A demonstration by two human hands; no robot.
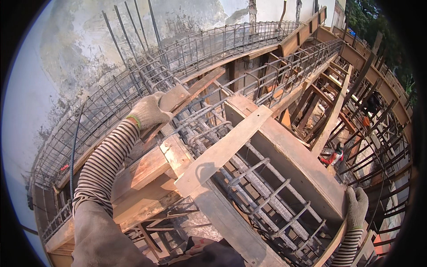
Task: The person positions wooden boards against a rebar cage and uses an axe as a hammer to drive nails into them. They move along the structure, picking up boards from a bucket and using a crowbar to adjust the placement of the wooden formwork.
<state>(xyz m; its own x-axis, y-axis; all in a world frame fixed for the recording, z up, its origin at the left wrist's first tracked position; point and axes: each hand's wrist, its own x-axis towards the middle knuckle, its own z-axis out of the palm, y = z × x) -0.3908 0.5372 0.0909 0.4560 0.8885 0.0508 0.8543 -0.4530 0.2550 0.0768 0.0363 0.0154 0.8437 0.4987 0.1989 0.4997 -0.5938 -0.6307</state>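
Left hand [149, 111] grasps a plank [178, 100] running near-left to far-right; right hand [357, 207] grips the formwork [302, 164] edge, near right.

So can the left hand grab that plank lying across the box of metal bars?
Probably yes. The left hand rests on a wooden board just beside the plank, with only open rebar between them and nothing covering the plank's top. The right hand grips the formwork wall.
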